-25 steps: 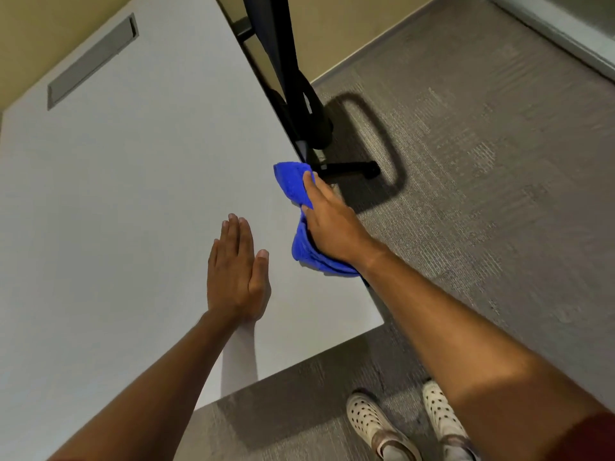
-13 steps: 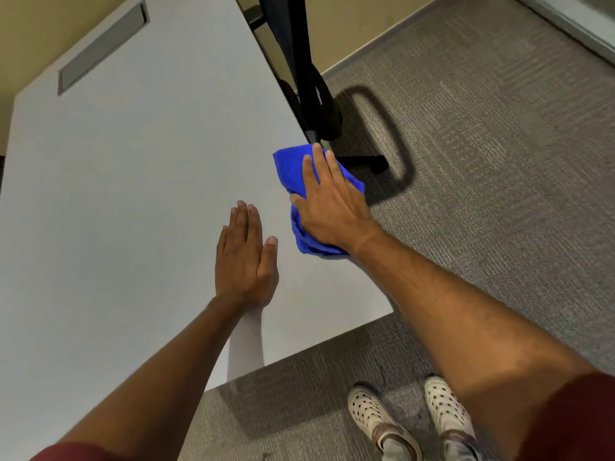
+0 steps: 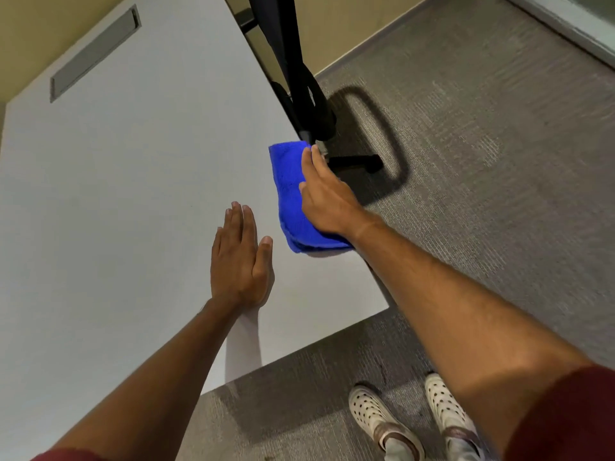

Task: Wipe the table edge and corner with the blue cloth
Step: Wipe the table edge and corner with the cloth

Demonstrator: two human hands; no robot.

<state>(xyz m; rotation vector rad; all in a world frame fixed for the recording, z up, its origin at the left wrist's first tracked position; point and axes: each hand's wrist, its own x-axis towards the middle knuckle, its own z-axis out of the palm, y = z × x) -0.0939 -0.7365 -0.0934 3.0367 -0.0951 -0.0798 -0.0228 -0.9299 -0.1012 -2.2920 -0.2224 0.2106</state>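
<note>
Blue cloth (image 3: 293,194) is pressed against the right edge of the white counter (image 3: 133,194) by the right hand (image 3: 327,202), short of the near right corner. The cloth is draped over that edge, the grip laid flat on it with fingers stretched out rather than curled. The left hand (image 3: 239,261) is spread open, palm down and empty, on the counter just beside the cloth. A black chair (image 3: 299,78) is seen close by that edge, on grey carpet (image 3: 482,161).
</note>
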